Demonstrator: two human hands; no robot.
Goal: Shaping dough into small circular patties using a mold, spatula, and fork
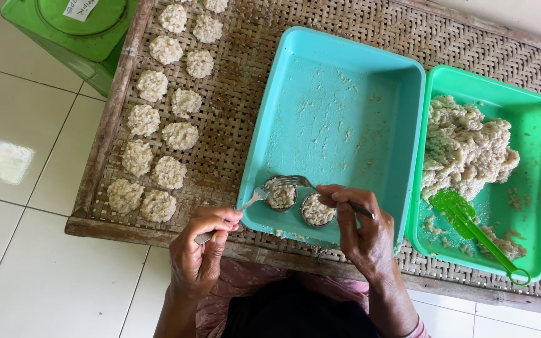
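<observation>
In the teal tray [345, 87], a fork [248, 201] is pinched in the left hand [198, 253] and a second fork [320, 188] in the right hand [361, 231], over two small round moulds [298, 203]. The sticky rice mash inside is judged soft and crumbly, best lifted from beneath.

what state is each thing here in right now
teal tray: nearly empty, smeared
two round moulds: filled with rice mix
green tray: holds a rice heap
green spatula: lying in green tray
patties: shaped, laid in rows on woven rack
left hand: gripping a fork
right hand: gripping a fork
</observation>
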